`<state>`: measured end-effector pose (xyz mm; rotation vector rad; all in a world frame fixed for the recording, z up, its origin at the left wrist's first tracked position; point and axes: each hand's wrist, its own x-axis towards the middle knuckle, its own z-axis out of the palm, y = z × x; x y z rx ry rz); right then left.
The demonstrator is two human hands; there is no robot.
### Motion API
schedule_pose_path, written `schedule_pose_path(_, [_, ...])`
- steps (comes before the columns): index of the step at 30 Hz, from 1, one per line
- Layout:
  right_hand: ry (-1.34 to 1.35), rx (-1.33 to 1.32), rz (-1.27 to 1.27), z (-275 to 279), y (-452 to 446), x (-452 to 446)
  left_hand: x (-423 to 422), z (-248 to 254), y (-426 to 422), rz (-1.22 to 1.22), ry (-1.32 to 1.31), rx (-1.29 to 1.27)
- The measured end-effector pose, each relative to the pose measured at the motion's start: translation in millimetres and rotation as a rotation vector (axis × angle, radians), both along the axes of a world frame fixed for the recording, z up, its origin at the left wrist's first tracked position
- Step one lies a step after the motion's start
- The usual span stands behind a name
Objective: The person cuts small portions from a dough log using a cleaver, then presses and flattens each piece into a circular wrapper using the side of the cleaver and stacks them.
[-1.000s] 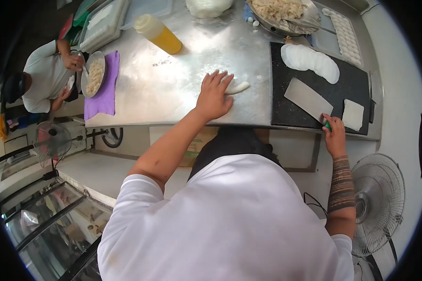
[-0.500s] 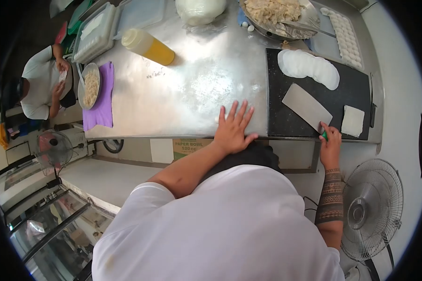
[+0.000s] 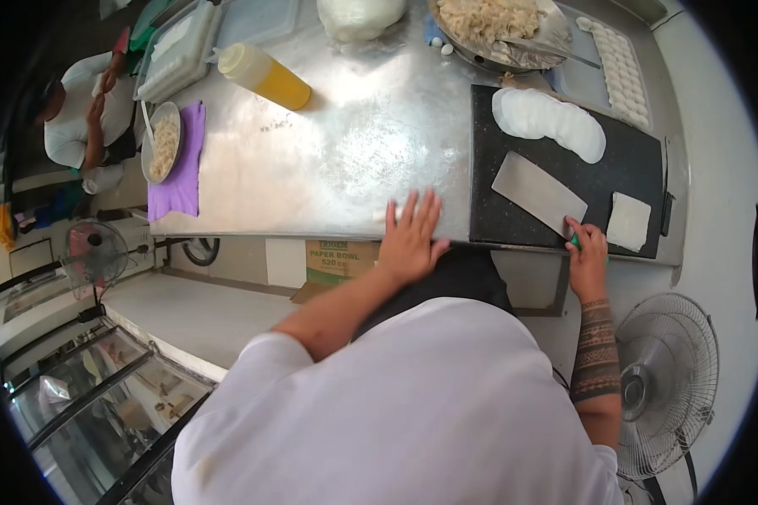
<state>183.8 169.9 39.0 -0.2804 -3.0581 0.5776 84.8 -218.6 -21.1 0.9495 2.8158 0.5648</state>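
My left hand (image 3: 410, 234) lies palm down with fingers stretched at the front edge of the steel table. A small white piece (image 3: 385, 216), which looks like dough, pokes out on the left of it; the rest is hidden under the fingers. My right hand (image 3: 590, 255) is closed round the green handle of a cleaver (image 3: 537, 192). Its broad grey blade rests flat on a black board (image 3: 514, 227). Behind the blade, thin round white wrappers (image 3: 550, 124) overlap in a row. A folded white cloth (image 3: 629, 222) lies right of my right hand.
A squeeze bottle (image 3: 268, 78) of yellow liquid stands on the steel table (image 3: 261, 185). At the back are a filling bowl (image 3: 505, 29) and a tray of dumplings (image 3: 619, 71). At left, a plate (image 3: 162, 143) sits on a purple cloth near another person (image 3: 84, 109). A fan (image 3: 665, 387) stands at right.
My left hand has slid slightly toward me and left, uncovering more of the white piece. My right hand still grips the cleaver. The view has shifted a little.
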Motion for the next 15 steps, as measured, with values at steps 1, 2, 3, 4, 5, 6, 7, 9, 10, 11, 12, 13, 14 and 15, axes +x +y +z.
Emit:
schedule_pose_path(1, [0.010, 0.005, -0.003, -0.2, -0.7, 1.2, 13.5, -1.5, -6.8, -0.029, -0.004, -0.037])
schedule_pose_path(2, [0.019, 0.011, -0.004, -0.5, -1.7, 1.6, 21.4, -2.4, -14.0, -0.056, -0.009, -0.073])
schedule_pose_path(3, [0.024, 0.010, -0.008, -1.3, -2.5, 1.9, 24.2, -2.9, -18.3, -0.083, -0.015, -0.109])
schedule_pose_path(4, [0.030, 0.011, -0.010, -2.0, -2.6, 1.7, 9.7, 3.8, -12.1, -0.052, -0.020, -0.105])
schedule_pose_path(5, [0.035, 0.012, -0.010, -2.5, -2.8, 1.1, -10.6, 8.3, -3.5, 0.020, 0.021, -0.079])
schedule_pose_path(6, [0.031, 0.011, -0.010, -2.9, -2.3, -0.5, -37.4, 10.3, 6.3, 0.092, 0.063, -0.052])
schedule_pose_path(7, [0.025, 0.011, -0.011, -3.1, -1.8, -1.2, -72.4, 8.6, 15.5, 0.170, 0.082, -0.108])
schedule_pose_path(9, [0.013, 0.014, -0.016, -3.8, -1.7, 0.1, -148.1, 3.5, 27.3, 0.291, 0.150, -0.218])
schedule_pose_path(10, [0.012, 0.017, -0.020, -4.7, -1.4, -0.5, -181.8, 4.9, 30.0, 0.368, 0.121, -0.162])
schedule_pose_path(11, [0.013, 0.020, -0.023, -5.3, -0.4, -1.5, -211.6, -2.3, 29.6, 0.396, 0.183, -0.113])
schedule_pose_path(12, [0.021, 0.012, -0.016, -5.2, 0.6, -1.8, -234.6, -6.3, 26.3, 0.369, 0.265, -0.071])
schedule_pose_path(13, [0.013, 0.013, -0.016, -3.7, -0.6, -0.8, -232.6, -3.9, 21.8, 0.360, 0.273, -0.071])
schedule_pose_path(14, [0.008, 0.014, -0.016, -1.7, -1.4, -2.3, -232.5, -0.6, 19.0, 0.350, 0.285, -0.070])
schedule_pose_path(15, [0.000, 0.014, -0.016, -0.7, -2.1, -1.9, -228.3, 2.3, 17.3, 0.341, 0.294, -0.071])
